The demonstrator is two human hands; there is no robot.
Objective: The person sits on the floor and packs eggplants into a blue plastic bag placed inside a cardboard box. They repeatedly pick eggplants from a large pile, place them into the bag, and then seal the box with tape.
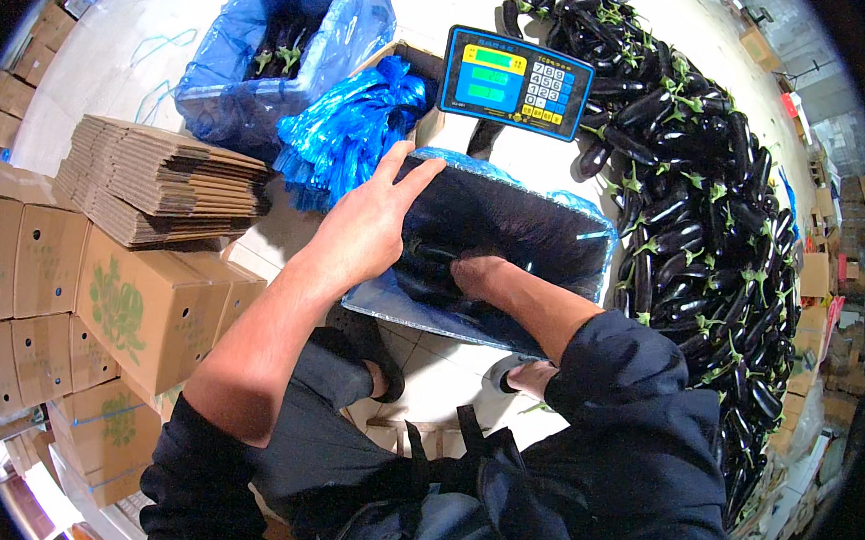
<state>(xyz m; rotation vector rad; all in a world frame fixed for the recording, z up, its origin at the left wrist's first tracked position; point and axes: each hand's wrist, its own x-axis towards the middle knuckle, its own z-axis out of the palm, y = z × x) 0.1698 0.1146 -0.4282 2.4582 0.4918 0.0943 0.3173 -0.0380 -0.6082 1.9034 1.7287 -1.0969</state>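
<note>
A box lined with blue plastic film (429, 319) stands before me, its inside in deep shadow with a dark, shiny thing at the bottom. My left hand (376, 217) rests on the box's upper left rim, fingers spread. Into the box reaches my right hand (477, 273); its fingers are lost in the shadow, so whether it holds anything is hidden. Just beyond the box stands a digital scale display (517, 82) with a keypad and lit green readouts. A large heap of eggplants (675, 242) lies to the right.
Blue plastic bags (359, 129) hang bunched from an open carton. Behind them, a blue-lined crate (214, 104) holds eggplants. Flattened cardboard boxes (161, 176) are stacked at left, above closed printed cartons (140, 302). My feet are on the tiled floor (426, 367) near the box.
</note>
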